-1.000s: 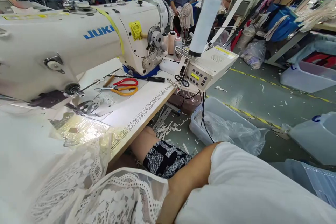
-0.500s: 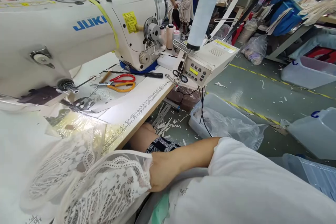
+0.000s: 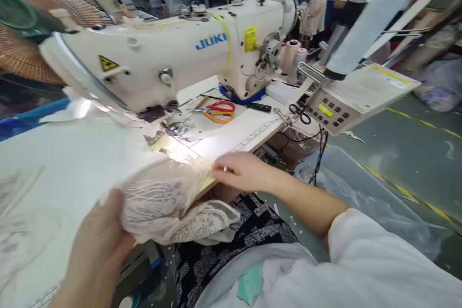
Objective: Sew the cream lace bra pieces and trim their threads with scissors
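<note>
A bunched piece of white lace fabric (image 3: 169, 207) hangs over the front edge of the sewing table (image 3: 65, 168). My left hand (image 3: 97, 245) grips its left end at the lower left, fingers closed round the cloth. My right hand (image 3: 241, 171) pinches the lace's right edge at the table's front edge. Behind stands a white JUKI sewing machine (image 3: 173, 53), its needle area (image 3: 173, 127) lit just beyond the fabric.
Red and orange scissors (image 3: 218, 110) and a black-handled tool (image 3: 252, 105) lie on the table by the machine. A control box (image 3: 353, 96) with a white thread cone (image 3: 364, 29) stands at the right. A fan (image 3: 32, 24) is far left. Clear plastic bins (image 3: 361, 192) sit on the floor. Other people work behind.
My view swung left. My right hand came up from my lap to the table edge, holding the lace. My left hand came into view, gripping the bunched lace.
</note>
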A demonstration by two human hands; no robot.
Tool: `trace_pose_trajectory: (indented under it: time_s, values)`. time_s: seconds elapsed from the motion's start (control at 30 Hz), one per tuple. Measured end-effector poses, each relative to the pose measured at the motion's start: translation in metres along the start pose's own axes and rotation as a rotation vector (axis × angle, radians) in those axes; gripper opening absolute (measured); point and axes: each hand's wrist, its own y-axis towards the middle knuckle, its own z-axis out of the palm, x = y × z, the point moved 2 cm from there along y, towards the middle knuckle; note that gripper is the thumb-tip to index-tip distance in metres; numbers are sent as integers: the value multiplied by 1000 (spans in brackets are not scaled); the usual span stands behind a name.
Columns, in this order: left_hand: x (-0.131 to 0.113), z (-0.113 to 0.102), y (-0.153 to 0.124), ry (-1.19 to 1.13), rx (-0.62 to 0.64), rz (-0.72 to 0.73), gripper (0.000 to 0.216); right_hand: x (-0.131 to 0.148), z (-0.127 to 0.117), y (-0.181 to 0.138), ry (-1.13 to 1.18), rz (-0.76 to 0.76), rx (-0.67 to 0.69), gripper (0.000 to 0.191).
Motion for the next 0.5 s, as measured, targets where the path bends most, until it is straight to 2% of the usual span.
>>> trace_pose_trajectory:
  time_s: [0.03,0.07,0.1,0.17,0.2,0.3,0.4,0.5]
  values:
    - [1,4,-4,-37,17,-14,36,-2,-8,12,67,25,-139,26]
    - [2,7,-7,-66,38,-24,45,-3,-11,25,139,44,-210,24]
    - [3,9,-10,-82,59,-28,55,-2,-9,38,217,44,-199,22]
    - [4,10,-14,-72,85,-27,67,1,5,61,404,38,-35,18]
    - [4,8,-13,-39,99,-32,68,3,13,70,508,46,42,24]
    - [8,-2,-6,189,209,-45,61,4,34,83,771,84,133,37]
    - [13,-9,3,471,378,3,57,1,42,84,813,101,173,37]
    - [16,-7,7,575,465,105,56,0,43,84,743,107,218,38]
